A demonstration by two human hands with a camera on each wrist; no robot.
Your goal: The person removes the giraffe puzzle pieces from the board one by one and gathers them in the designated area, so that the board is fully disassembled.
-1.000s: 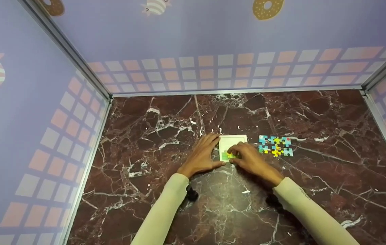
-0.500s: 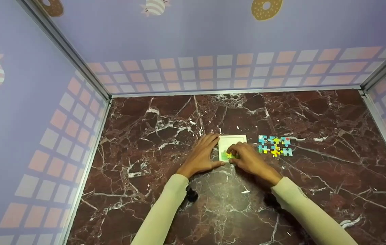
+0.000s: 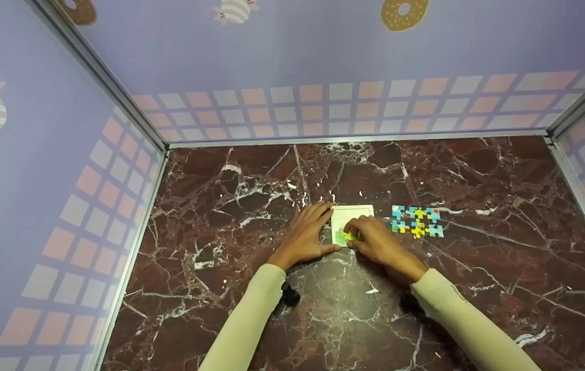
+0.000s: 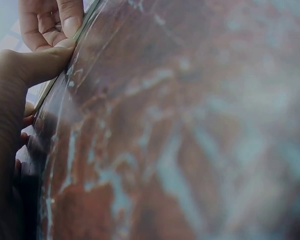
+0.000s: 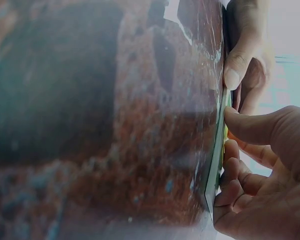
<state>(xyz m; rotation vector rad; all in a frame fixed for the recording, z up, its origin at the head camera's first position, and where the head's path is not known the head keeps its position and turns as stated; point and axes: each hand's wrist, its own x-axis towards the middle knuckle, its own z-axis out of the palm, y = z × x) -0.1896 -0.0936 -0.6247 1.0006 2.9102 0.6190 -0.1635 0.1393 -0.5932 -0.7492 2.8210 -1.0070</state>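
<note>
A small pale puzzle tray (image 3: pixel 346 216) lies flat on the marbled table, with green and yellow colour at its lower part. My left hand (image 3: pixel 303 234) rests along its left side, fingers straight toward the upper corner and thumb at the near edge. Over the tray's lower right, my right hand (image 3: pixel 375 239) pinches a yellow jigsaw piece (image 3: pixel 347 236) down in the tray; its fingers hide most of that piece. In the right wrist view, the right thumb (image 5: pixel 252 127) lies at the tray's edge, close to the left thumb (image 5: pixel 233 75).
Several loose jigsaw pieces (image 3: pixel 418 229), blue and yellow, lie in two rows on the table (image 3: pixel 478 278) to the right of the tray. Purple panels (image 3: pixel 292 62) with checked borders enclose the table at the back and sides.
</note>
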